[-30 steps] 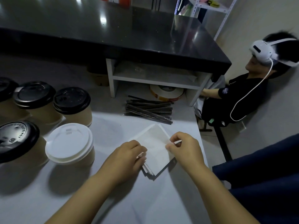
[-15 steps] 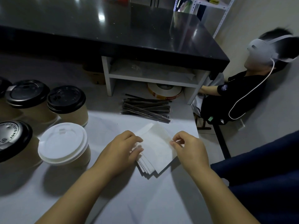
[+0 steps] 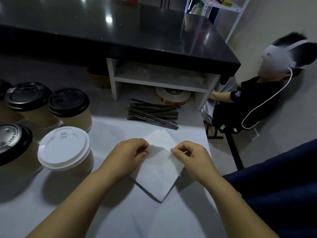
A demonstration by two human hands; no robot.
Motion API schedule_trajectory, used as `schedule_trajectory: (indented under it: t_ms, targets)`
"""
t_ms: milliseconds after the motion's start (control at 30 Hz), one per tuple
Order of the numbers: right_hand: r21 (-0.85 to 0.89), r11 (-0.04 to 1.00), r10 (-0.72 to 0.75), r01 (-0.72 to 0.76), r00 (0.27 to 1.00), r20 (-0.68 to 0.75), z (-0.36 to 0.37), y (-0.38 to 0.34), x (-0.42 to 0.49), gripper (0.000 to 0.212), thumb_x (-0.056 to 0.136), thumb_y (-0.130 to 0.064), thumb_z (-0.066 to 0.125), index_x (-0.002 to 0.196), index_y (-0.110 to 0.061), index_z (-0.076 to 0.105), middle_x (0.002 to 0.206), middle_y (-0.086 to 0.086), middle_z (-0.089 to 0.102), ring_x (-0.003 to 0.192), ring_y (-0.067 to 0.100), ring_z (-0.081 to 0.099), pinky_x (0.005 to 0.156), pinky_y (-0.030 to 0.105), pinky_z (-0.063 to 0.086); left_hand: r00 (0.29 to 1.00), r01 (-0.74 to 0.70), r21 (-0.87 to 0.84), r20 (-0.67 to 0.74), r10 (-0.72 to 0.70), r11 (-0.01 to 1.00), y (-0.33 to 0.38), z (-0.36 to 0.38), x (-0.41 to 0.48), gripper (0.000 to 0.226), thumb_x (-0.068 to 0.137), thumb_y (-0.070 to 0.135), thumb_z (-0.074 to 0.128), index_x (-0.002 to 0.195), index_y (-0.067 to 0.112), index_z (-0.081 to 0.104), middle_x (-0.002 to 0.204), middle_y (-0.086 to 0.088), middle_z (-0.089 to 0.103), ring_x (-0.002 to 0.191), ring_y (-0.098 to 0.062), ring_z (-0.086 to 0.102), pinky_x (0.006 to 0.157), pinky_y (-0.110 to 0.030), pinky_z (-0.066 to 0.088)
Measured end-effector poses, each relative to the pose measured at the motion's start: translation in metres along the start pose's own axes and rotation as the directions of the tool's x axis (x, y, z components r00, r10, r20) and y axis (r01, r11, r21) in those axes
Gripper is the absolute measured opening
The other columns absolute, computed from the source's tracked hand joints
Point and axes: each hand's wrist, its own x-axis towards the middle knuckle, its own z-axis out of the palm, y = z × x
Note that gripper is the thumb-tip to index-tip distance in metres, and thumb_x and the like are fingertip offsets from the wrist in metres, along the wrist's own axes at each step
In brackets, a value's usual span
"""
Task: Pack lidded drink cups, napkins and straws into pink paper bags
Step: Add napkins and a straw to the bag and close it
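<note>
1. My left grip (image 3: 127,152) and right grip (image 3: 192,155) meet over the napkins (image 3: 159,177), a white stack lying flat on the counter (image 3: 120,212), between and just under both grips.
2. Left grip: fingers curled, tips nipping the stack's upper left edge. Right grip: thumb and forefinger closed on the right corner.
3. I judge the napkins very light, soft and limp. Sheets will likely cling together and crease or tear easily. Best taken at a corner with a gentle pinch, while the other grip pins the rest.
4. Straws (image 3: 152,114) lie beyond both grips. Cups (image 3: 65,148) stand left of my left grip.
</note>
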Motion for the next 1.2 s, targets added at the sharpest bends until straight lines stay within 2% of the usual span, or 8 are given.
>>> schedule_trajectory:
  t_ms: [100,200,400,567,700,933,1067,1200]
  targets:
    - [-0.132,0.991,0.006,-0.029,0.986,-0.167,-0.001,0.008,0.009,0.013,0.087,-0.031,0.063,0.074,-0.028,0.061,0.077,-0.007,0.064,0.064,0.009,0.058,0.059,0.023,0.044,1.0,-0.009,-0.009,-0.021,0.009,1.0,-0.003,0.0,0.0,0.013,0.084,0.015,0.062,0.094,0.022,0.062,0.081,0.02,0.053,0.075,-0.003,0.053,0.068,-0.014,0.039]
    - [-0.267,0.956,0.103,-0.122,0.991,-0.086,0.0,0.012,0.015,0.018,0.083,-0.036,0.066,0.096,-0.027,0.057,0.092,-0.008,0.058,0.073,0.014,0.062,0.071,0.032,0.05,1.0,-0.007,-0.028,-0.008,0.007,1.0,-0.004,0.0,-0.001,0.018,0.083,0.014,0.062,0.098,0.025,0.061,0.082,0.023,0.052,0.075,0.004,0.053,0.068,-0.011,0.038]
    - [-0.198,0.967,0.147,-0.159,0.986,-0.078,0.001,0.01,0.021,0.023,0.074,-0.031,0.076,0.089,-0.028,0.06,0.078,-0.006,0.058,0.061,0.013,0.058,0.054,0.026,0.049,0.996,0.091,-0.06,0.01,-0.091,0.994,-0.003,-0.001,-0.003,0.046,0.076,0.022,0.072,0.118,0.03,0.055,0.081,0.021,0.055,0.075,0.003,0.054,0.064,-0.005,0.038]
    - [-0.278,0.953,0.089,-0.119,0.989,-0.117,-0.006,0.009,0.021,0.014,0.075,-0.032,0.073,0.076,-0.031,0.059,0.075,-0.01,0.061,0.072,0.011,0.059,0.062,0.03,0.05,0.995,0.096,-0.075,0.003,-0.096,0.993,0.001,-0.004,-0.003,0.023,0.072,0.021,0.076,0.081,0.034,0.058,0.072,0.017,0.058,0.071,-0.003,0.056,0.063,-0.007,0.038]
    - [-0.3,0.952,0.014,-0.06,0.988,-0.154,-0.006,0.009,0.019,0.019,0.077,-0.028,0.071,0.069,-0.028,0.054,0.081,-0.01,0.057,0.071,0.009,0.055,0.059,0.027,0.042,1.0,0.026,-0.064,-0.01,-0.027,0.998,0.002,-0.005,0.001,0.031,0.075,0.016,0.072,0.069,0.037,0.051,0.076,0.014,0.057,0.072,-0.001,0.053,0.065,-0.011,0.036]
    - [0.076,0.997,-0.013,0.004,0.994,0.111,-0.012,-0.003,0.028,0.025,0.075,-0.012,0.076,0.064,-0.026,0.059,0.063,-0.008,0.066,0.047,0.005,0.053,0.045,0.019,0.044,0.999,-0.008,-0.094,-0.035,0.005,0.996,0.0,-0.003,0.012,0.026,0.081,0.023,0.067,0.073,0.041,0.051,0.124,0.02,0.04,0.116,-0.005,0.028,0.091,-0.02,0.026]
    - [0.09,0.996,-0.009,-0.009,0.981,0.196,-0.014,-0.008,0.046,0.019,0.078,-0.021,0.076,0.065,-0.027,0.063,0.062,-0.006,0.065,0.048,0.006,0.053,0.047,0.023,0.046,0.999,0.017,-0.132,-0.035,-0.022,0.991,-0.002,-0.007,0.022,0.026,0.082,0.02,0.065,0.072,0.038,0.049,0.086,0.018,0.061,0.087,-0.004,0.055,0.073,-0.013,0.039]
    - [-0.167,0.985,-0.039,0.038,0.999,-0.003,-0.014,-0.009,0.08,0.017,0.084,-0.037,0.067,0.072,-0.026,0.062,0.074,-0.007,0.065,0.066,0.006,0.058,0.059,0.025,0.045,0.995,0.073,-0.116,-0.056,-0.08,0.991,-0.008,-0.007,0.028,0.024,0.081,0.023,0.067,0.086,0.038,0.049,0.07,0.008,0.058,0.067,-0.006,0.053,0.064,-0.027,0.045]
